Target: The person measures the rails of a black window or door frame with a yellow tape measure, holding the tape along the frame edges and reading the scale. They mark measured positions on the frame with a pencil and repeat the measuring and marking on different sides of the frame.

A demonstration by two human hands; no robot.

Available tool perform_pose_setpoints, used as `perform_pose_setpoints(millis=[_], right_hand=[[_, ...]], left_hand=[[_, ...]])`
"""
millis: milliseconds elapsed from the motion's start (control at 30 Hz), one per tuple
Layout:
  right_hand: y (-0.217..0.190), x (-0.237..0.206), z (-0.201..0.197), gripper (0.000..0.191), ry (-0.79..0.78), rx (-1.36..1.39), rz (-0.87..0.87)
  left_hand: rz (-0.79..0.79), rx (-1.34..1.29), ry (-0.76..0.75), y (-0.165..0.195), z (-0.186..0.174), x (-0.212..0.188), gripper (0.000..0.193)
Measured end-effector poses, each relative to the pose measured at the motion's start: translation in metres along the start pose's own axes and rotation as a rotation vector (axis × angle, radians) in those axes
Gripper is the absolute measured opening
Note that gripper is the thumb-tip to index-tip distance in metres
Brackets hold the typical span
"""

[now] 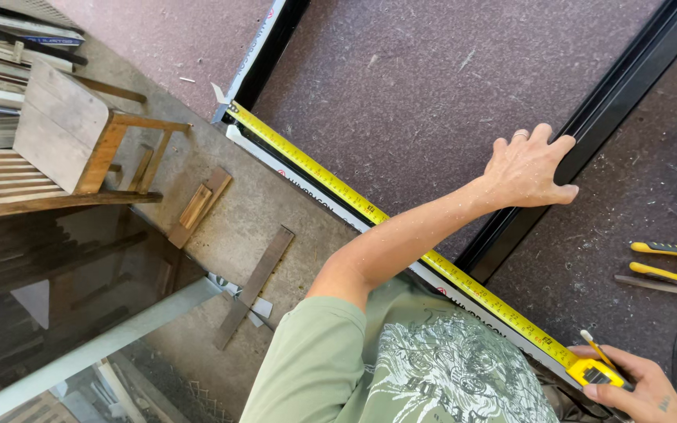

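Nearest, at the near edge of the table (401, 86): right hand (648, 394) with fingers closed round a yellow tape measure case (599, 374), a pencil (594, 347) pinched alongside it. Hard plastic shell, compact, likely light with some heft from the coiled spring; best gripped around the body, as here, thumb free for the lock.

Drawn out from the case along the table's left edge to its far corner: yellow tape blade (354, 200), thin curved steel, stiff while supported, prone to kinking or snapping back if let go, sharp-edged enough to call for care. Hooked end just at the corner, above a white-edged profile (315, 196) running beside it.

Farther in: left hand (528, 168), ring on one finger, fingers spread and laid flat over a black metal rail (613, 102), pressing rather than gripping. Rail long, rigid, smooth, probably slippery under a dusty palm.

Table surface rough, reddish-brown, flecked with dust and chips. Toward the right edge: yellow-handled pliers (671, 262).

Beyond the left edge, down on the concrete floor (237, 227): flat wood offcuts (256, 286) and a worn wooden stool (80, 133).
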State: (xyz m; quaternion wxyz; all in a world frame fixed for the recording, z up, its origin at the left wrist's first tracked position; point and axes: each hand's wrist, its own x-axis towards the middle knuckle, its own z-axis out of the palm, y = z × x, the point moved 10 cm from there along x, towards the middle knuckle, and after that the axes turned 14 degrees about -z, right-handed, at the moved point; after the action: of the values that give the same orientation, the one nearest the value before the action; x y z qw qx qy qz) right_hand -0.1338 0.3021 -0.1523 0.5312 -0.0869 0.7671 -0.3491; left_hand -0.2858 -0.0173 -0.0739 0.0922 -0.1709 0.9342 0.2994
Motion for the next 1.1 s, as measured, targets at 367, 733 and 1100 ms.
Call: perform_pose_setpoints(millis=[367, 733, 1100], right_hand=[[0.013, -0.006, 0.005, 0.057, 0.000, 0.129, -0.078], [-0.026, -0.009, 0.008, 0.058, 0.012, 0.139, -0.234], [-0.048, -0.018, 0.006, 0.056, 0.012, 0.333, -0.289]], left_hand=[[0.013, -0.006, 0.002, -0.001, 0.004, 0.000, 0.077], [0.068, 0.000, 0.133, 0.007, -0.011, -0.004, 0.078], [0.097, -0.024, 0.070, 0.010, 0.019, 0.000, 0.074]])
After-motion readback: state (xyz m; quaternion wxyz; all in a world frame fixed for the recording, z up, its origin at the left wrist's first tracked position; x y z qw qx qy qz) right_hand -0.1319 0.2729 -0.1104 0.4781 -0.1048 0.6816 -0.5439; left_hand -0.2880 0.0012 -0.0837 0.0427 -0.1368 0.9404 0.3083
